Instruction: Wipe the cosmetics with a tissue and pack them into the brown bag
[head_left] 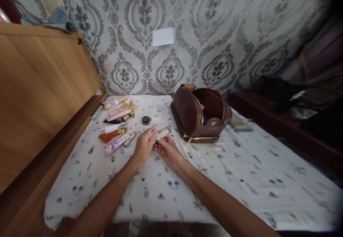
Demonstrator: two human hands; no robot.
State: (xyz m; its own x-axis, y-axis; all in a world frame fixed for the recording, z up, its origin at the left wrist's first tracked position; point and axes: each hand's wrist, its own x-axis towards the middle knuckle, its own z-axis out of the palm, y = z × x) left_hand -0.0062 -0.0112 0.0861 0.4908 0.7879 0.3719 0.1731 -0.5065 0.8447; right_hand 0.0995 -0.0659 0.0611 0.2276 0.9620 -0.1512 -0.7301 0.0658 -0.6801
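My left hand (144,146) is closed around a small whitish item (154,134), perhaps a wipe or tube, mostly hidden by the fingers. My right hand (170,153) meets it from the right, its fingers pinched at a small dark, shiny piece (155,142) between the two hands. Just beyond the fingertips shows a beige item with a clear edge (164,133); whether it is touched I cannot tell. A small round black-lidded jar (145,120) sits behind my left hand. Right of the hands, a brown zippered cosmetic bag (187,113) stands unzipped with things inside.
Several cosmetics lie at the left, among them an amber bottle (108,136), a purple-and-white tube (115,146) and a pink tube (118,114). A patterned white cloth (171,201) covers the table. A wooden cabinet (45,87) borders the left side; banknotes (241,124) lie beyond the bag.
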